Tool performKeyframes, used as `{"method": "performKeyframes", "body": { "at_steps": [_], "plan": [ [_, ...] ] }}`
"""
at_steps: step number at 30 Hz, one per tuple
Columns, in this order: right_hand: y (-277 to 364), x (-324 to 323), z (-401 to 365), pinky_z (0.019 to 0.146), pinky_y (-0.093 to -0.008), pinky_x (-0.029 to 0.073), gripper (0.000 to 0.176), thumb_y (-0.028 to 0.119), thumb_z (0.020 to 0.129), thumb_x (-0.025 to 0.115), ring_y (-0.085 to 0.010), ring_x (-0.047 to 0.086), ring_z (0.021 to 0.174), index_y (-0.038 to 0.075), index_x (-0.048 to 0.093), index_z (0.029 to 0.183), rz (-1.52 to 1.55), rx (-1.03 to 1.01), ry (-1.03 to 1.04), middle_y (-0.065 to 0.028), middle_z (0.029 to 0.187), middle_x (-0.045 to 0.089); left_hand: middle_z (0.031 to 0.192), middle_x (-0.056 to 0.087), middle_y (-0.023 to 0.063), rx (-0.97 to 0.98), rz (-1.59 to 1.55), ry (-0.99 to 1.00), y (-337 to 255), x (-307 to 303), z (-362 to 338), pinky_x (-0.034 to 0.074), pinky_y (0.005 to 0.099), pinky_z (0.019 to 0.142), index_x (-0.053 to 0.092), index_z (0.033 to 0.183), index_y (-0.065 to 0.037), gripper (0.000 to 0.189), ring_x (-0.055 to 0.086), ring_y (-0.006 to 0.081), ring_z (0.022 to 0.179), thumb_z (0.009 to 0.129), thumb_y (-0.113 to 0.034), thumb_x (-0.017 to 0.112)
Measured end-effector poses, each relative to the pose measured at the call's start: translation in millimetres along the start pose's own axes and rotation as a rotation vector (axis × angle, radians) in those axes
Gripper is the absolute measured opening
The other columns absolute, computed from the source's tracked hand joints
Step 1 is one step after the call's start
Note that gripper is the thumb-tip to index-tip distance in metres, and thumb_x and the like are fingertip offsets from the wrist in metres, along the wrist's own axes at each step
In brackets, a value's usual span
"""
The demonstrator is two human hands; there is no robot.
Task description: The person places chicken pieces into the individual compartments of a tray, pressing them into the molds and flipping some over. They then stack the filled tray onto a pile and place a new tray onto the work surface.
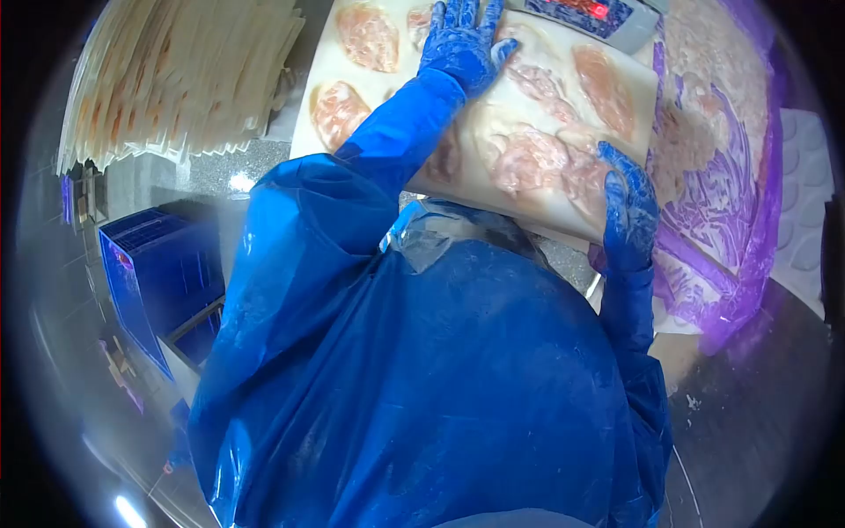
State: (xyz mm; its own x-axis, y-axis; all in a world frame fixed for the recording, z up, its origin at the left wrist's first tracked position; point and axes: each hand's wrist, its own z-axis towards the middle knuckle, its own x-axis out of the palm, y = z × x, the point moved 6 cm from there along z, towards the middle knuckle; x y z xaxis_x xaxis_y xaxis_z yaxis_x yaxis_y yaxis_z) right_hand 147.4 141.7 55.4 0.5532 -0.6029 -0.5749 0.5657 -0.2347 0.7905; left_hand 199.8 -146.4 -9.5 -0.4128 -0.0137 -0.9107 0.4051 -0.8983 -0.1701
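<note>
Several pale pink pieces of meat lie spread on a white board (480,180). My left hand (462,48), in a blue glove, rests palm down near the board's far edge with its fingers spread, partly over a piece of meat. My right hand (629,202), gloved in blue too, is at the board's right edge, its fingers slightly curved beside a piece of meat (537,163); it holds nothing that I can see. Another piece (605,91) lies farther up on the right.
A device with a red display (588,11) stands beyond the board. A purple plastic bag (744,211) with pale meat is at the right. Stacked whitish sheets (180,75) stand at the upper left, above a blue crate (163,282).
</note>
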Motion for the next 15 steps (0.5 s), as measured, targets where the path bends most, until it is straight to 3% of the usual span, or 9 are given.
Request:
{"method": "performKeyframes", "body": {
  "at_steps": [3,5,6,8,9,11,12,13,15],
  "plan": [
    [-3,-5,21,0.099,-0.0348,0.045,0.029,0.010,0.096,0.056,-0.0233,0.060,0.115,-0.001,0.063,0.122,-0.116,-0.038,0.046,-0.0142,0.122,0.065,0.156,0.022,0.0276,0.043,-0.101,0.062,1,1,3,0.016,0.0561,0.117,0.027,0.153,-0.005,0.072,0.022,0.0459,0.144,0.097,-0.048,0.044],
    [4,3,42,0.097,-0.0355,0.047,0.028,0.012,0.093,0.061,-0.0255,0.061,0.109,0.003,0.066,0.118,-0.178,-0.151,0.030,-0.0131,0.116,0.067,0.157,0.023,0.0259,0.093,0.047,0.010,-1,-14,-4,0.016,0.0561,0.117,0.028,0.153,-0.008,0.068,0.022,0.0451,0.144,0.096,-0.041,0.048],
    [13,11,54,0.097,-0.0369,0.046,0.027,0.015,0.091,0.062,-0.0288,0.061,0.106,0.006,0.067,0.116,-0.163,-0.237,-0.014,-0.0126,0.111,0.067,0.157,0.024,0.0252,0.077,-0.057,-0.058,-4,-32,-13,0.018,0.0557,0.117,0.029,0.153,-0.010,0.067,0.023,0.0446,0.144,0.095,-0.035,0.051],
    [22,33,77,0.094,-0.0367,0.048,0.027,0.011,0.089,0.064,-0.0296,0.062,0.103,0.008,0.068,0.115,0.046,-0.168,0.005,-0.0112,0.111,0.067,0.157,0.026,0.0231,0.108,-0.339,-0.097,-16,-51,-33,0.022,0.0538,0.116,0.031,0.153,-0.015,0.068,0.026,0.0432,0.144,0.091,-0.020,0.058],
    [2,47,83,0.094,-0.0367,0.048,0.027,0.011,0.089,0.064,-0.0296,0.062,0.103,0.008,0.068,0.115,0.048,-0.163,0.012,-0.0112,0.111,0.067,0.157,0.026,0.0231,0.100,-0.342,-0.090,-15,-53,-45,0.022,0.0538,0.116,0.031,0.153,-0.015,0.068,0.026,0.0432,0.144,0.091,-0.020,0.058],
    [-25,83,80,0.091,-0.0343,0.050,0.022,0.009,0.087,0.065,-0.0262,0.063,0.101,0.008,0.069,0.109,-0.310,-0.426,0.047,-0.0094,0.107,0.067,0.157,0.026,0.0219,0.138,-0.213,0.008,-12,-52,-64,0.022,0.0518,0.117,0.031,0.153,-0.014,0.070,0.027,0.0419,0.144,0.089,-0.018,0.061],
    [-20,78,82,0.088,-0.0312,0.051,0.015,0.008,0.086,0.065,-0.0230,0.064,0.099,0.008,0.069,0.100,-0.267,-0.439,0.076,-0.0085,0.103,0.067,0.147,0.045,0.0176,0.095,-0.300,-0.096,-15,-77,-64,0.032,0.0447,0.115,0.051,0.139,-0.007,0.046,0.038,0.0322,0.140,0.097,-0.024,0.057],
    [-20,72,81,0.088,-0.0312,0.051,0.015,0.008,0.086,0.065,-0.0230,0.064,0.099,0.008,0.069,0.100,-0.266,-0.440,0.085,-0.0085,0.103,0.067,0.147,0.045,0.0176,0.086,-0.301,-0.095,-17,-85,-76,0.032,0.0447,0.115,0.051,0.139,-0.007,0.046,0.038,0.0322,0.140,0.097,-0.024,0.057],
    [-31,51,82,0.085,-0.0297,0.051,0.014,0.006,0.086,0.063,-0.0202,0.063,0.097,0.007,0.067,0.099,0.094,-0.322,0.175,-0.0076,0.100,0.067,0.133,0.059,0.0123,-0.142,-0.696,0.054,-11,-88,-96,0.040,0.0399,0.109,0.065,0.121,-0.008,0.029,0.048,0.0277,0.132,0.093,-0.015,0.061]
  ]
}}
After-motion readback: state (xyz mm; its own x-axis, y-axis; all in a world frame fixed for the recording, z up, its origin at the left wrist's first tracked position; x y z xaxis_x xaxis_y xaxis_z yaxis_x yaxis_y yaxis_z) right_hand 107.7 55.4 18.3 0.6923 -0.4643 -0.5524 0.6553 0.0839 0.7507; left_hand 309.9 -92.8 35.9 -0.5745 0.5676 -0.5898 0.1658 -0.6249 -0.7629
